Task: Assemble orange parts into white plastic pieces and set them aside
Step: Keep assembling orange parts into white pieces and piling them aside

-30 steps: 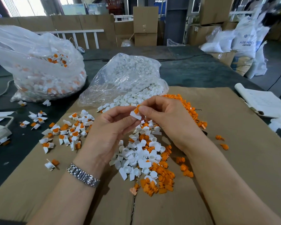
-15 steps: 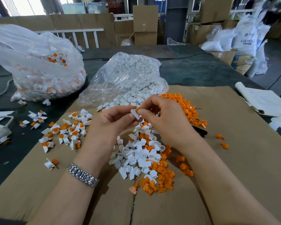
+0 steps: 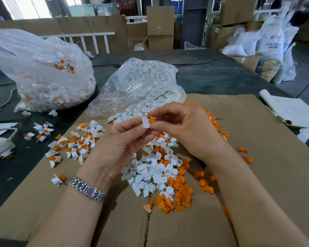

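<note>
A storage/workshop room is seen at the far side: stacked cardboard boxes [image 3: 160, 27], a white railing [image 3: 89, 39], and white sacks [image 3: 269, 45] at far right. A dark table [image 3: 221, 75] fills the mid-scene, w/ a flattened cardboard sheet [image 3: 257, 175] laid over its near half.

On the table at far left a large clear bag [image 3: 43, 72] is set, holding white-and-orange pieces. Just right of it a smaller clear bag [image 3: 139, 82] of white pieces lies open, its contents spilling onto the sheet. A notebook [image 3: 291, 111] lies at the right edge.

In the centre of the sheet a mixed pile of loose white pieces [image 3: 150, 170] and orange parts [image 3: 177, 196] is spread, partly under the hands. To the left, a scatter of finished assemblies [image 3: 75, 141] is set aside across the sheet edge and table. A few stray orange parts lie to the right, well apart from the pile.

Both hands are raised above the pile, fingertips meeting. The left hand [image 3: 121, 148], palm turned up, wrist w/ a metal watch band [image 3: 87, 188], has its grip closed on one white plastic piece [image 3: 145, 122], pinched betw. thumb and fingers. The right hand [image 3: 189, 129] has thumb and forefinger pinched on an orange part [image 3: 152, 119], which is held touching the white piece's right side; other fingers are loosely curled.
</note>
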{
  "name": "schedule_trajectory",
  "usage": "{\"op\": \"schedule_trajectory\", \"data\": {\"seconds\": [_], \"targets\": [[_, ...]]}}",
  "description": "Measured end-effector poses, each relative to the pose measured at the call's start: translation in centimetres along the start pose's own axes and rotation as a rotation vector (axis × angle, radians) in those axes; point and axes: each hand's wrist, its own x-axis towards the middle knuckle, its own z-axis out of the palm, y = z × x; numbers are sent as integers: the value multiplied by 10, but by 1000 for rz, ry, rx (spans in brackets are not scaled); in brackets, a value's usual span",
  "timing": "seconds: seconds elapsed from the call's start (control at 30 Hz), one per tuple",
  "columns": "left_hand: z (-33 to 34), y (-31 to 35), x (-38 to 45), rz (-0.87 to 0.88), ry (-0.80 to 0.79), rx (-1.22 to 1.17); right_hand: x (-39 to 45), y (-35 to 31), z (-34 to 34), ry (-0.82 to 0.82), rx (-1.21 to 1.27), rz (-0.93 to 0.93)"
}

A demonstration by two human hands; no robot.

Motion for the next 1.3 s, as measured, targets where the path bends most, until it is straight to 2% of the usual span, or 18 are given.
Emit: {"op": "schedule_trajectory", "data": {"seconds": [0.23,0.4,0.77,1.03,1.2,1.3], "targets": [[3,0,-2,53,77,20,-1,-1,4,68,-282,-158],[3,2,-3,39,71,10,-1,-2,5,86,-393,-206],[3,-2,0,18,101,5,-1,-2,9,65,-455,-185],[2,0,0,-15,176,121,0,2,12,38,-493,-187],[4,-2,1,-5,243,119,2,8,5,17,-542,-72],[5,-1,2,-5,293,78,2,21,-11,33,-791,236]]}}
